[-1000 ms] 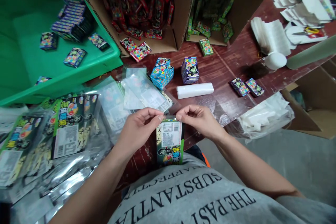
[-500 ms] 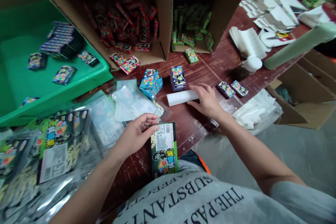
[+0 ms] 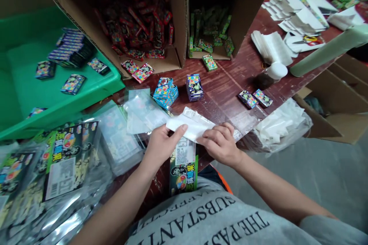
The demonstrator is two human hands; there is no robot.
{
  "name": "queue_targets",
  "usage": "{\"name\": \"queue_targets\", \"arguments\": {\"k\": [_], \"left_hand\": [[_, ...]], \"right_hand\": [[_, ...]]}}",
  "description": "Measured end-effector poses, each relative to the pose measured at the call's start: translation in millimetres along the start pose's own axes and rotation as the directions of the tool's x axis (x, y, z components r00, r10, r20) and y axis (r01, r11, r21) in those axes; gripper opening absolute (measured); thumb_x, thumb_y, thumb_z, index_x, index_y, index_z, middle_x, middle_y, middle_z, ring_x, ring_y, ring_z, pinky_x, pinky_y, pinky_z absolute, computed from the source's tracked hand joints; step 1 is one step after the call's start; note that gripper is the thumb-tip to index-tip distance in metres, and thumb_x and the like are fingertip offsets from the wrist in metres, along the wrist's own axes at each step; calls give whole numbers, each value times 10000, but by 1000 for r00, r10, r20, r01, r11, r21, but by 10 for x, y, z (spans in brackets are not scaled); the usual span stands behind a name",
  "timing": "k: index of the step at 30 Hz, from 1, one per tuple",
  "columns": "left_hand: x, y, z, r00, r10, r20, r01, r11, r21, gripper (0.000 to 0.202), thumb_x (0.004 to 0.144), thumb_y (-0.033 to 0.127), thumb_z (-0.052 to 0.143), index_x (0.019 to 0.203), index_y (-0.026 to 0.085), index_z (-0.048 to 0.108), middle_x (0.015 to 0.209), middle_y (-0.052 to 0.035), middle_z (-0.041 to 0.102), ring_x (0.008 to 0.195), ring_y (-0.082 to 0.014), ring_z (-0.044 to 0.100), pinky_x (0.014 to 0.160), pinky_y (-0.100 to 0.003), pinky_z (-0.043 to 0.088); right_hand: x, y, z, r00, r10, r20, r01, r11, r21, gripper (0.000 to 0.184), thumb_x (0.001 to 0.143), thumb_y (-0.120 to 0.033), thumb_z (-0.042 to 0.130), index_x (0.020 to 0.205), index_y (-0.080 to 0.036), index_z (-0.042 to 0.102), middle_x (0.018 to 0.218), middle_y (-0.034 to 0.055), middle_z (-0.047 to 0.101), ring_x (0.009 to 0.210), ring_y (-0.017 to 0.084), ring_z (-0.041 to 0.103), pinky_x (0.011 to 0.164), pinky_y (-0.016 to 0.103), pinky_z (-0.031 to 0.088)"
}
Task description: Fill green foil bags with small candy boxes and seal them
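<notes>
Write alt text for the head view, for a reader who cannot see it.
The person's left hand and right hand grip a flat white wrapper over a green-and-black printed packet at the edge of a dark red wooden table. Beyond lie stacks of small blue boxes and purple boxes, cardboard cartons and a green plastic crate.

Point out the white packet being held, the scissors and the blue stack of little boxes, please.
white packet (image 3: 192, 123): head view, on its bare middle stretch.
scissors (image 3: 309, 39): head view, on the yellow handles.
blue stack of boxes (image 3: 163, 90): head view, on the top box's face.
</notes>
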State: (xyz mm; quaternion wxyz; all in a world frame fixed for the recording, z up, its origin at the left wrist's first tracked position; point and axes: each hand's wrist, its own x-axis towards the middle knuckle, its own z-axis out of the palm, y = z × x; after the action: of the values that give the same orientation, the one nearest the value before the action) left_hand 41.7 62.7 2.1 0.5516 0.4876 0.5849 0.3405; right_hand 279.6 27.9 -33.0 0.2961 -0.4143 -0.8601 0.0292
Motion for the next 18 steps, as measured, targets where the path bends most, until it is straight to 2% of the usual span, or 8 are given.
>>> {"name": "queue_targets", "arguments": {"k": [2,4,6,8,13,15,18], "left_hand": [[14,-51,-3,1000,14,-21,-15,999,-38,368,840,502,770,1013,178,785,1044,-53,803,903,-222,715,847,-342,554],[12,-95,-23,1000,19,-13,-20,998,-60,370,850,484,769,1069,187,784,1119,-56,797,986,-234,719,922,-362,551],[1,-124,-43,999,23,-22,-24,997,-66,388,847,482,777,1110,197,784,1158,-55,792,1035,-240,718,976,-376,540],[-14,-137,-52,999,24,-37,-26,998,-51,404,842,487,783,1127,200,784,1164,-54,793,1041,-244,720,986,-381,537],[-43,-133,-51,998,26,-53,-25,1000,12,447,837,518,778,1131,182,781,1165,-60,793,1038,-271,723,957,-392,550],[-36,-149,-55,998,29,-53,-27,999,30,456,838,525,773,1137,180,781,1160,-62,795,1047,-282,721,951,-393,551],[18,-221,-55,998,38,-50,-35,998,58,466,846,535,760,1157,188,780,1160,-64,796,1056,-291,722,955,-397,546]], "right_hand": [[82,53,-121,997,-21,74,13,994,105,366,920,-412,704,1274,-439,615,1126,14,705,1046,283,594,997,514,410],[212,138,-273,998,52,41,-60,974,220,498,875,-553,716,1314,-353,592,1184,67,668,1097,315,593,985,533,433],[362,221,-389,971,233,-44,-208,927,313,493,907,-561,674,1299,-273,590,1179,106,655,1101,313,605,945,509,470],[494,277,-426,932,360,-49,-319,874,366,347,960,-474,649,1217,-243,629,1112,96,693,1034,273,640,900,452,490],[637,274,-277,945,298,138,-328,880,344,196,949,-408,716,1037,-233,716,927,20,761,827,196,663,822,370,455],[638,271,-226,947,283,154,-320,884,340,133,970,-359,698,985,-231,731,889,9,761,808,182,654,815,351,436],[628,359,-196,958,256,126,-284,907,311,132,986,-343,681,946,-236,747,873,11,756,811,180,638,813,343,410]]}}
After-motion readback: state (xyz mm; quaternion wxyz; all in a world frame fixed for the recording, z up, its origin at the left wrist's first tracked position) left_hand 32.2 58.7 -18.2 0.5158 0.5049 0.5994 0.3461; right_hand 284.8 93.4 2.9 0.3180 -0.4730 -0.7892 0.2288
